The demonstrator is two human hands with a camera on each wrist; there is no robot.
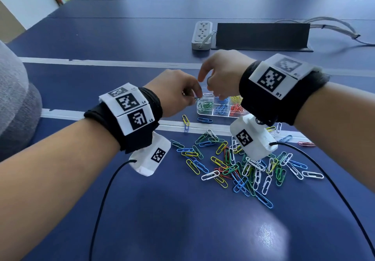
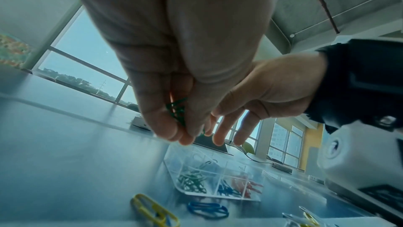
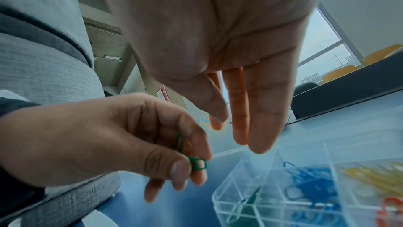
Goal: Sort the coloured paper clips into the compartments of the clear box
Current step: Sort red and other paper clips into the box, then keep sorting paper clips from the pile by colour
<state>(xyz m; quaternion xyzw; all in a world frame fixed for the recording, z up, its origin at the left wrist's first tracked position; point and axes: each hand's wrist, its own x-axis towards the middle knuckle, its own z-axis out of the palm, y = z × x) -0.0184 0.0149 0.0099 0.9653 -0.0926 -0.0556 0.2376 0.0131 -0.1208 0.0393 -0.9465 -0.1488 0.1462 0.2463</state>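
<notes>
The clear box (image 1: 199,112) sits on the blue table, with green, blue, red and yellow clips in separate compartments. My left hand (image 1: 195,98) hovers over the box's left end and pinches green paper clips (image 2: 177,111) between thumb and fingers; one green clip (image 3: 197,162) sticks out past the thumb tip. My right hand (image 1: 218,78) hangs just above the box (image 3: 231,194) with its fingers (image 3: 259,110) straight and nothing in them. A loose pile of mixed coloured clips (image 1: 243,165) lies in front of the box, partly under my right wrist.
A yellow clip (image 1: 185,119) and a blue clip (image 1: 205,120) lie apart by the box's near-left corner. Behind the box are a white power strip (image 1: 202,35), a black stand (image 1: 261,35) and cables. A grey cushion (image 1: 16,98) sits at the left edge.
</notes>
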